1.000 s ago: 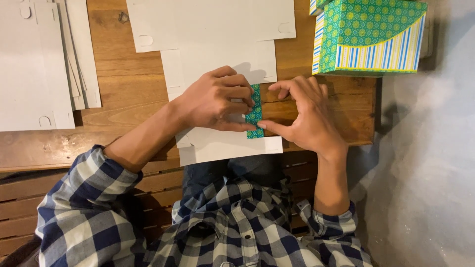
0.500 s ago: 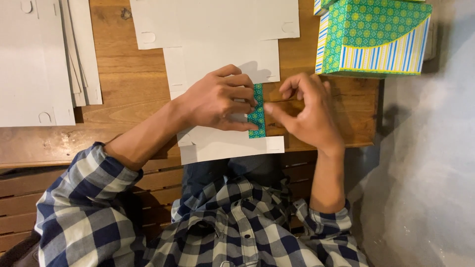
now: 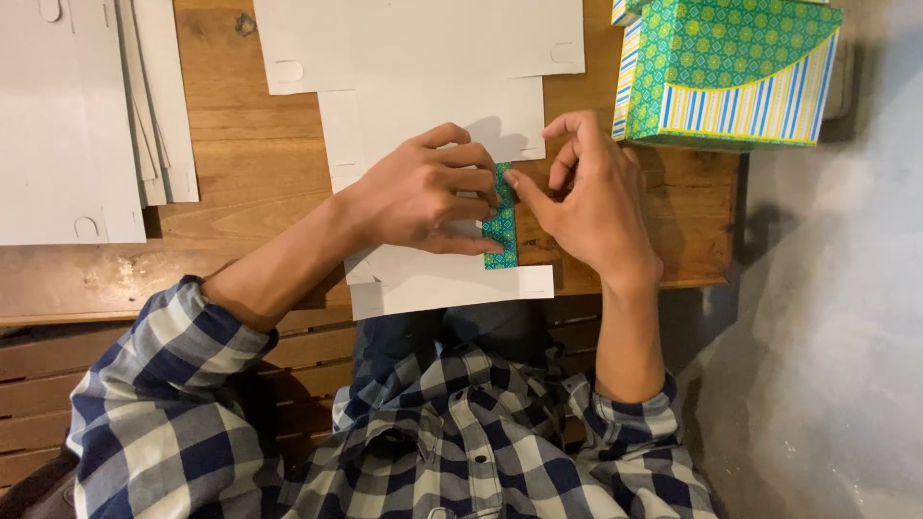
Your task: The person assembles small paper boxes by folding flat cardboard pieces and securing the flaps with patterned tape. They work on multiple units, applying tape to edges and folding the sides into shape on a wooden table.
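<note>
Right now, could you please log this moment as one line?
left hand: pressing green flap | right hand: pinching flap | white card blank on wooden table

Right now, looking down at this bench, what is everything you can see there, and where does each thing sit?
Flat white die-cut card sheet: one, white, centre of the table, under both hands.
Narrow green patterned flap: one, green and teal, folded over the sheet's right edge, between the hands.
Stack of flat white card sheets: several, exact count unclear, white, far left.
Folded green patterned box with striped panel: one, green, yellow and blue, top right corner.
Brown wooden table: one, brown, under everything.
Checked shirt: one, blue and white, bottom.
Left hand: pressing on the flap.
Right hand: fingertips at the flap's top.
</note>
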